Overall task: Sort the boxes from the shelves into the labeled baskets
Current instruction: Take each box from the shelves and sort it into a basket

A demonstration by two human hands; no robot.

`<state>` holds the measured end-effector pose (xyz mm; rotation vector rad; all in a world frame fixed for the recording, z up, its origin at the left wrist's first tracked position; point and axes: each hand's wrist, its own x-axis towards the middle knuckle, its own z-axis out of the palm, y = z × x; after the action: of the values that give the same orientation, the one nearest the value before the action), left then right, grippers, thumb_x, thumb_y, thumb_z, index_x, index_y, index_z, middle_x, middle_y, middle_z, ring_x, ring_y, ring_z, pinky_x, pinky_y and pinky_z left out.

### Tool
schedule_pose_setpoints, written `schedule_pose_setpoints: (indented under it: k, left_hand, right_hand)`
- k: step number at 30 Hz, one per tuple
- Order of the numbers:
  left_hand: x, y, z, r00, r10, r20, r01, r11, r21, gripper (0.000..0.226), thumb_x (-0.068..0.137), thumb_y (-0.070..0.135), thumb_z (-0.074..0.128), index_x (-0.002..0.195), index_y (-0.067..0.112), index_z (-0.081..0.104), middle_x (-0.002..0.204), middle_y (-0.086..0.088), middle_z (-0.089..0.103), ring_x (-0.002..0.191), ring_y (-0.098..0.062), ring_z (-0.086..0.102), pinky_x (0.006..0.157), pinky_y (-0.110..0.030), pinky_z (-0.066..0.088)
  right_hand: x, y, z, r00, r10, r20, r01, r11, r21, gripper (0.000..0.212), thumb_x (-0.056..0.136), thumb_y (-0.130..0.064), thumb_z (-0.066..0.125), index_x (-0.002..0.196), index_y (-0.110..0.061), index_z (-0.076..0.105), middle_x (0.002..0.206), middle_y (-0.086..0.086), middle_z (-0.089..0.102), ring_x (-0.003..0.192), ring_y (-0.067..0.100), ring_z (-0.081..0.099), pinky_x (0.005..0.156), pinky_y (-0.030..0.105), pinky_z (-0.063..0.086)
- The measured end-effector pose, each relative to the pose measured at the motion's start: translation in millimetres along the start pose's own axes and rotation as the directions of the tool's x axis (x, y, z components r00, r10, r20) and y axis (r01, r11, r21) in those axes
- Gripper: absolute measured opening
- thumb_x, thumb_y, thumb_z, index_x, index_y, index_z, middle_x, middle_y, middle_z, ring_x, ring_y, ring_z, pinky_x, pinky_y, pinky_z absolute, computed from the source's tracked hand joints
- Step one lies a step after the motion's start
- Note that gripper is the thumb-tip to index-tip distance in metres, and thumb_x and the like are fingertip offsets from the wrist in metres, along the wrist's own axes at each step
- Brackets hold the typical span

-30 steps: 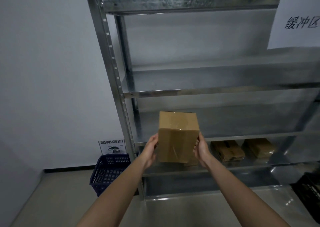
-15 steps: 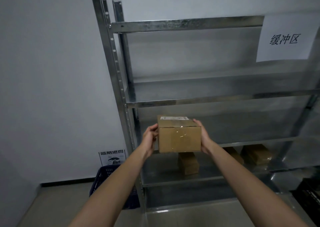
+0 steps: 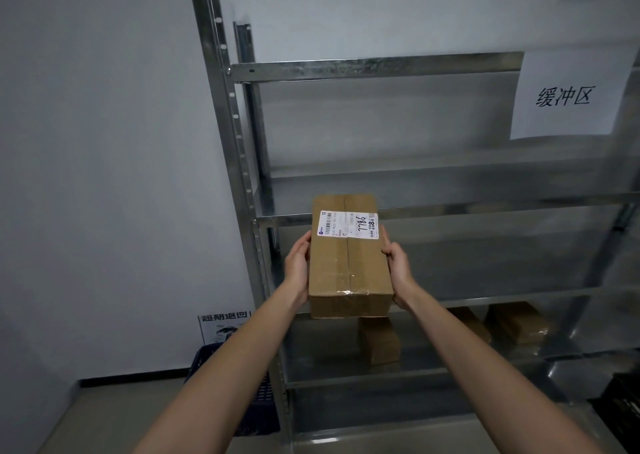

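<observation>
Gripping the cardboard box (image 3: pixel 349 266) from both sides: left grip (image 3: pixel 297 266) wrapped on at 9 o'clock, right grip (image 3: pixel 398 268) at 3. Mid-air before the metal shelf (image 3: pixel 346 67), white label (image 3: pixel 348 224) at 12, facing up. Down at 6, a smaller box (image 3: pixel 379 341); at 7, blue basket (image 3: pixel 265 405).

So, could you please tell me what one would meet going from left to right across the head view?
Basket → left hand → box, held between both hands → right hand → paper sign on the rack.
</observation>
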<state>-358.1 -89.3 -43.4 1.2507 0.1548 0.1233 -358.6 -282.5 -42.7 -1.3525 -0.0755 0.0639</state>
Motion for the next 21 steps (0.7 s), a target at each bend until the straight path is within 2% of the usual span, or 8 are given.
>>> schedule_pose_setpoints:
  k: [2, 4, 6, 10, 14, 16, 19, 21]
  left_hand:
    - [-1, 4, 3, 0.998, 0.056, 0.004, -0.056, 0.997, 0.043, 0.03, 0.106, 0.034, 0.046, 0.132, 0.03, 0.061, 0.123, -0.001, 0.068, 0.111, -0.02, 0.067, 0.094, -0.043, 0.055]
    - [-2, 7, 6, 0.994, 0.111, 0.005, -0.111, 0.992, 0.063, 0.031, 0.105, 0.034, 0.048, 0.133, 0.029, 0.061, 0.121, 0.001, 0.067, 0.109, -0.018, 0.066, 0.087, -0.037, 0.055]
    - [-2, 8, 9, 0.989, 0.149, 0.003, -0.149, 0.987, 0.065, 0.032, 0.105, 0.031, 0.047, 0.133, 0.026, 0.06, 0.121, 0.0, 0.067, 0.108, -0.018, 0.066, 0.084, -0.034, 0.054]
    - [-1, 7, 17, 0.98, 0.2, 0.011, -0.201, 0.977, 0.078, 0.028, 0.106, 0.026, 0.045, 0.129, 0.03, 0.062, 0.125, -0.003, 0.066, 0.114, -0.022, 0.064, 0.095, -0.04, 0.053]
    - [1, -1, 38, 0.978, 0.208, 0.031, -0.209, 0.975, 0.07, 0.03, 0.106, 0.022, 0.045, 0.129, 0.029, 0.063, 0.126, -0.001, 0.066, 0.116, -0.021, 0.063, 0.101, -0.046, 0.051]
    - [1, -7, 55, 0.977, 0.206, 0.063, -0.209, 0.976, 0.057, 0.031, 0.106, 0.021, 0.045, 0.13, 0.028, 0.062, 0.128, -0.001, 0.066, 0.117, -0.022, 0.063, 0.103, -0.047, 0.05]
    - [1, -19, 92, 0.975, 0.175, 0.135, -0.181, 0.983, 0.032, 0.033, 0.106, 0.023, 0.047, 0.135, 0.027, 0.06, 0.132, -0.001, 0.064, 0.12, -0.021, 0.061, 0.106, -0.048, 0.048]
    - [-1, -30, 120, 0.973, 0.134, 0.187, -0.141, 0.99, 0.023, 0.035, 0.105, 0.026, 0.05, 0.139, 0.03, 0.057, 0.135, 0.001, 0.063, 0.122, -0.018, 0.06, 0.108, -0.047, 0.046]
  right_hand:
    - [-1, -4, 2, 1.0, -0.027, 0.007, 0.027, 0.999, 0.021, 0.057, 0.1, -0.034, 0.024, 0.156, -0.03, 0.024, 0.149, -0.005, 0.045, 0.126, 0.019, 0.053, 0.093, 0.034, 0.049]
    - [4, -8, 1, 1.0, -0.023, 0.001, 0.023, 1.0, 0.015, 0.053, 0.104, -0.036, 0.027, 0.154, -0.02, 0.031, 0.145, 0.008, 0.052, 0.116, 0.02, 0.06, 0.08, 0.028, 0.051]
    - [6, -15, 0, 0.998, -0.058, -0.014, 0.058, 0.998, -0.018, 0.052, 0.105, -0.036, 0.031, 0.152, -0.013, 0.036, 0.142, 0.014, 0.054, 0.107, 0.016, 0.063, 0.073, 0.023, 0.051]
    - [7, -18, -7, 0.993, -0.111, -0.037, 0.109, 0.993, -0.052, 0.049, 0.106, -0.034, 0.031, 0.151, -0.017, 0.037, 0.146, 0.007, 0.05, 0.128, 0.022, 0.053, 0.094, 0.03, 0.047]
    - [3, -20, -29, 0.987, -0.135, -0.082, 0.13, 0.989, -0.067, 0.049, 0.106, -0.032, 0.03, 0.153, -0.019, 0.035, 0.153, 0.003, 0.044, 0.134, 0.019, 0.047, 0.1, 0.029, 0.043]
    - [-3, -27, -44, 0.984, -0.134, -0.115, 0.126, 0.989, -0.072, 0.049, 0.106, -0.03, 0.029, 0.152, -0.014, 0.036, 0.154, 0.005, 0.042, 0.133, 0.02, 0.048, 0.093, 0.022, 0.047]
    - [-18, -36, -77, 0.973, -0.164, -0.163, 0.155, 0.986, -0.069, 0.047, 0.107, -0.025, 0.027, 0.149, -0.008, 0.039, 0.143, 0.005, 0.049, 0.113, 0.009, 0.055, 0.073, 0.01, 0.048]
    - [-28, -38, -105, 0.958, -0.182, -0.221, 0.166, 0.982, -0.089, 0.047, 0.107, -0.026, 0.026, 0.148, -0.01, 0.04, 0.142, 0.005, 0.051, 0.111, 0.008, 0.056, 0.078, 0.015, 0.046]
